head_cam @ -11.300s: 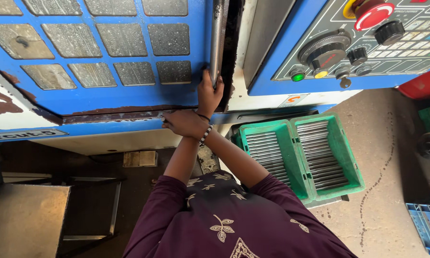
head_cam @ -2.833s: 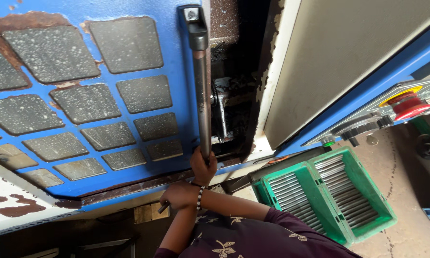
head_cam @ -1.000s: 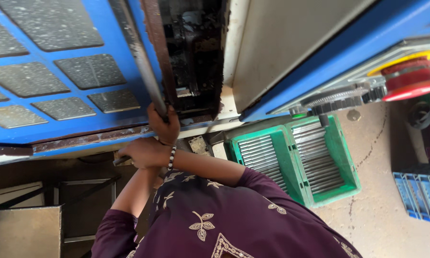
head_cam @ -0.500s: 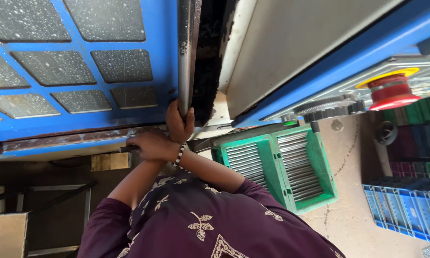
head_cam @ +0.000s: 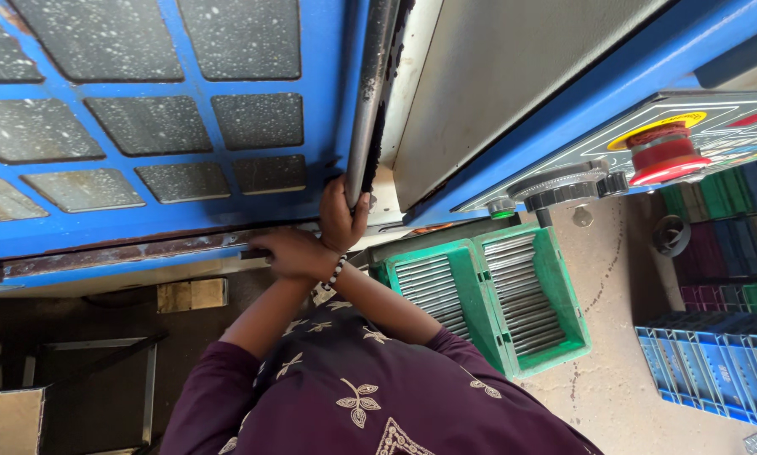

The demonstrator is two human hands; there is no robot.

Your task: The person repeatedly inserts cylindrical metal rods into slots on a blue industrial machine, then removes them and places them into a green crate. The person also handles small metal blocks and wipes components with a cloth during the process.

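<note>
A big blue machine door (head_cam: 328,101) with dusty grid windows fills the upper left. A grey metal bar handle (head_cam: 370,93) runs up its right edge. My right hand (head_cam: 341,215), with a beaded bracelet at the wrist, is wrapped around the bottom end of that handle. Just lower and to the left, my left hand (head_cam: 287,253) curls over the door's rusty bottom edge (head_cam: 126,253). The door's edge stands close against the grey machine panel (head_cam: 513,76), with only a thin dark slit between them.
A control panel (head_cam: 648,156) with a red mushroom button, a black dial and a green button juts out at right. Below it a green crate (head_cam: 564,278) holds metal rods. Blue and coloured crates (head_cam: 698,362) stack at far right. A metal frame (head_cam: 84,388) stands at lower left.
The door has slid right with both hands on it. The wide dark opening seen a second ago has narrowed to a slit.
</note>
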